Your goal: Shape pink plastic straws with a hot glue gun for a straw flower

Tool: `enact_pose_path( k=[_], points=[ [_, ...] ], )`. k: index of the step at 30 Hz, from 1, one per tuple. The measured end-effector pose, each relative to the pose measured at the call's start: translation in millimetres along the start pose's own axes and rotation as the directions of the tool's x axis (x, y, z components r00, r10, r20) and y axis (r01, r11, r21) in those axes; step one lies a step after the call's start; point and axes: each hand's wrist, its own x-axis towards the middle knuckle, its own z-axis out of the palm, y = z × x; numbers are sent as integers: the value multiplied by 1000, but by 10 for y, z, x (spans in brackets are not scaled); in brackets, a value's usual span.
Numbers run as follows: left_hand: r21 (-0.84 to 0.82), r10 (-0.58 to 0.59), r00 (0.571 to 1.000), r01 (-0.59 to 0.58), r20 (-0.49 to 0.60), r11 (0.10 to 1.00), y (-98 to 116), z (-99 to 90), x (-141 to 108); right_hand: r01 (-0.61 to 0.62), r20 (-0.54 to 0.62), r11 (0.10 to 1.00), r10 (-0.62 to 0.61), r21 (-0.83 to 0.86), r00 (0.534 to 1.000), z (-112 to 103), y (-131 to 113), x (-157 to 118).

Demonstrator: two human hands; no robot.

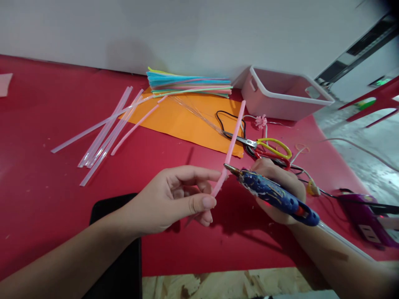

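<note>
My left hand pinches a pink pipe cleaner near its lower end, thumb in front and fingers curled behind. The pipe cleaner slants up to the right over the table. In my right hand is a blue hot glue gun, a clear glue stick trailing from its back end. Its metal nozzle points left and meets or nearly meets the pipe cleaner just above my left fingers. Behind them lie yellow-handled scissors and an orange sheet.
Several clear glue sticks lie on the red table at left. Coloured pipe cleaners are bundled at the back beside a pink bin. Cables run to a purple power strip at right. A black object sits under my left forearm.
</note>
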Motion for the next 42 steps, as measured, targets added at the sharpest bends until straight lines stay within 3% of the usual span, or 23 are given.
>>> enact_pose_path(
  k=[42],
  points=[
    [14,22,998,-23,54,1000,-18,-4,-7,15,-7,996,-16,-84,1000,-6,-9,46]
  ],
)
